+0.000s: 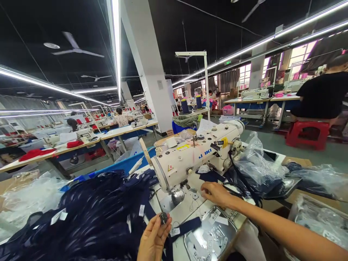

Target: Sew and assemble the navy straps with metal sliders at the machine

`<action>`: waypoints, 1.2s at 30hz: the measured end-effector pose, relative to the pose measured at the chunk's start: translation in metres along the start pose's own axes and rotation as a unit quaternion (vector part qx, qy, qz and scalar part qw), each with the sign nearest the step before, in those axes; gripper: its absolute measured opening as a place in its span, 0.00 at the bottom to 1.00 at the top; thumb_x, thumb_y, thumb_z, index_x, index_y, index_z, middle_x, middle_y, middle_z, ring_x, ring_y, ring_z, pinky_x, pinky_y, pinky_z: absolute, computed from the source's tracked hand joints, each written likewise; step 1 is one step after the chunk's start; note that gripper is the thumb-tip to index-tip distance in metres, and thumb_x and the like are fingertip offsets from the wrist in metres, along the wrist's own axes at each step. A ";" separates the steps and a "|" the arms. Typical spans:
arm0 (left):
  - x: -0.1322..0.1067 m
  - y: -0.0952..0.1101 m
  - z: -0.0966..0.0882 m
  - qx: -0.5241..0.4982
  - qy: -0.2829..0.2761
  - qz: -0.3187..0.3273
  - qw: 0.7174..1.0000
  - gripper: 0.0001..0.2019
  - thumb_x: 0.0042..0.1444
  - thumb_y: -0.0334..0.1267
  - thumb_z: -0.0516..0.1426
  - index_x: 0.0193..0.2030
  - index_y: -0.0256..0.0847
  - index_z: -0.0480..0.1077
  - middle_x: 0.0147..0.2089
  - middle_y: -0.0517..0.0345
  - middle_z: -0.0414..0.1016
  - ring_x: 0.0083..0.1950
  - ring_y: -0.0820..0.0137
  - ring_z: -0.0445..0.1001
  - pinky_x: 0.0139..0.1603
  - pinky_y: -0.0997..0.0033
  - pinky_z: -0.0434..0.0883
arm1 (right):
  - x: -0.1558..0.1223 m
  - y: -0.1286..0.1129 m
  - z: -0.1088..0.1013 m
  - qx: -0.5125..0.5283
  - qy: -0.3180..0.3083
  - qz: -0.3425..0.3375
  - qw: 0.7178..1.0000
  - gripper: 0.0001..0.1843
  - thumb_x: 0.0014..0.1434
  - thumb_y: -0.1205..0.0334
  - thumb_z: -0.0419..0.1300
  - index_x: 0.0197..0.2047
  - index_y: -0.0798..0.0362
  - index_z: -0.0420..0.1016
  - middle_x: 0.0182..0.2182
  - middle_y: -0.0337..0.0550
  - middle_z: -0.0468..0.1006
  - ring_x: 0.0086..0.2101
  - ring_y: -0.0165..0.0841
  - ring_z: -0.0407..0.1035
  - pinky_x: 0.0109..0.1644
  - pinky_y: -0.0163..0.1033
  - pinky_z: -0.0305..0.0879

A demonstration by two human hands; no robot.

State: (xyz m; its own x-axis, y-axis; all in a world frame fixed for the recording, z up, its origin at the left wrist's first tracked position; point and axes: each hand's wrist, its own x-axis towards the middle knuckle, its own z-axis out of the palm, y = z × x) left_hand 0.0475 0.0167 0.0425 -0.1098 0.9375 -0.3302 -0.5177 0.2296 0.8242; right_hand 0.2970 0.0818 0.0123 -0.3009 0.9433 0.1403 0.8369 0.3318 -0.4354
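Note:
My left hand (155, 237) is raised in front of the sewing machine, fingertips pinching a small round metal bobbin case (163, 218). On the machine bed, right of the needle area, lies my right hand (216, 194) with its fingers curled together; whatever may be in them is hidden. The white sewing machine (179, 163) stands across the table, its head toward the left. Below my right hand, a shiny metal tray (210, 237) holds labels. A dark navy strap (187, 226) with a white label crosses the bed beside my left hand.
A large heap of navy garments (95, 214) covers the left side. Clear plastic bags (254, 163) with dark pieces lie at the right. Thread cones (185, 106) stand behind the machine. A person (322, 90) sits on a red stool (308, 134) at the far right.

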 end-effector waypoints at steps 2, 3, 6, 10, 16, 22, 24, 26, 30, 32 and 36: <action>-0.003 0.000 0.005 0.012 -0.001 0.001 1.000 0.04 0.48 0.24 0.57 0.32 0.31 0.70 0.32 0.47 0.77 0.36 0.65 0.76 0.37 0.72 0.73 | 0.004 -0.005 0.007 -0.010 -0.011 -0.020 1.000 0.13 0.55 0.61 0.51 0.43 0.56 0.69 0.35 0.46 0.72 0.35 0.37 0.67 0.38 0.39 0.57; -0.004 0.000 0.007 0.014 -0.005 0.000 1.000 0.04 0.48 0.25 0.57 0.32 0.31 0.70 0.33 0.47 0.77 0.36 0.65 0.76 0.38 0.72 0.73 | 0.007 -0.008 0.011 -0.015 -0.016 -0.032 0.999 0.15 0.54 0.62 0.52 0.45 0.55 0.68 0.37 0.48 0.71 0.36 0.39 0.67 0.40 0.41 0.57; -0.011 -0.004 0.013 0.012 -0.017 -0.005 1.000 0.07 0.45 0.26 0.60 0.33 0.32 0.70 0.33 0.47 0.77 0.39 0.62 0.75 0.40 0.70 0.73 | 0.015 -0.013 0.021 -0.023 -0.034 -0.063 0.997 0.17 0.53 0.67 0.53 0.47 0.53 0.67 0.43 0.51 0.68 0.38 0.40 0.66 0.42 0.44 0.56; -0.024 -0.015 0.024 -0.005 -0.019 -0.006 1.000 0.13 0.38 0.29 0.65 0.34 0.33 0.70 0.31 0.48 0.77 0.38 0.61 0.76 0.38 0.71 0.73 | 0.019 -0.012 0.022 0.000 -0.037 -0.059 0.998 0.10 0.53 0.70 0.52 0.38 0.57 0.70 0.41 0.53 0.68 0.36 0.39 0.66 0.43 0.44 0.55; -0.039 -0.049 0.051 -0.047 -0.032 -0.067 0.996 0.16 0.31 0.31 0.68 0.31 0.34 0.71 0.28 0.49 0.77 0.35 0.61 0.76 0.34 0.72 0.73 | -0.002 -0.002 0.001 0.133 -0.063 -0.017 0.989 0.12 0.53 0.58 0.54 0.27 0.59 0.69 0.21 0.40 0.68 0.25 0.31 0.64 0.29 0.35 0.58; -0.051 -0.081 0.080 -0.083 -0.021 -0.103 0.991 0.13 0.35 0.29 0.66 0.30 0.33 0.70 0.28 0.49 0.77 0.34 0.63 0.76 0.35 0.72 0.72 | -0.056 -0.012 -0.010 0.356 -0.017 -0.043 0.933 0.14 0.51 0.54 0.55 0.36 0.57 0.69 0.27 0.40 0.70 0.29 0.30 0.63 0.34 0.34 0.60; -0.053 -0.085 0.083 -0.088 -0.012 -0.083 0.993 0.15 0.34 0.31 0.67 0.31 0.34 0.70 0.29 0.50 0.77 0.33 0.64 0.76 0.35 0.72 0.72 | -0.068 -0.016 -0.013 0.424 0.027 -0.044 0.904 0.16 0.49 0.52 0.57 0.35 0.56 0.70 0.30 0.42 0.71 0.31 0.31 0.63 0.37 0.37 0.59; -0.053 -0.086 0.081 -0.082 -0.006 -0.051 0.995 0.17 0.32 0.34 0.67 0.31 0.35 0.70 0.28 0.53 0.76 0.31 0.67 0.76 0.33 0.75 0.71 | -0.073 -0.018 -0.015 0.484 0.011 -0.031 0.874 0.18 0.48 0.50 0.58 0.36 0.56 0.70 0.30 0.42 0.71 0.26 0.29 0.63 0.33 0.36 0.59; -0.050 -0.080 0.071 -0.049 -0.015 -0.004 0.999 0.17 0.32 0.39 0.67 0.31 0.36 0.72 0.26 0.58 0.73 0.26 0.73 0.73 0.27 0.79 0.68 | -0.071 -0.020 -0.016 0.655 -0.118 0.020 0.746 0.20 0.49 0.47 0.57 0.35 0.57 0.66 0.28 0.42 0.73 0.14 0.20 0.57 0.20 0.30 0.51; -0.050 -0.076 0.067 -0.036 -0.021 0.002 0.999 0.16 0.33 0.39 0.67 0.32 0.36 0.72 0.26 0.59 0.72 0.25 0.75 0.71 0.27 0.79 0.67 | -0.068 -0.022 -0.015 0.688 -0.163 0.036 0.706 0.21 0.48 0.46 0.58 0.33 0.58 0.66 0.22 0.40 0.72 0.12 0.18 0.51 0.17 0.29 0.44; -0.052 -0.071 0.067 -0.036 -0.015 0.017 0.999 0.16 0.34 0.38 0.67 0.33 0.36 0.73 0.29 0.59 0.72 0.26 0.76 0.70 0.29 0.78 0.68 | -0.065 -0.029 -0.010 0.673 -0.165 0.033 0.721 0.24 0.45 0.44 0.61 0.34 0.59 0.67 0.12 0.29 0.60 0.12 0.18 0.43 0.18 0.29 0.38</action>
State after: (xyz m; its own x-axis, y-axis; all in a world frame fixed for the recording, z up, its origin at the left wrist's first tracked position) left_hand 0.1469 -0.0306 0.0315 -0.1024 0.9522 -0.2877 -0.5735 0.1798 0.7992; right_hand 0.2972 0.0106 0.0248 -0.5586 0.8284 -0.0422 -0.2795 -0.2359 -0.9307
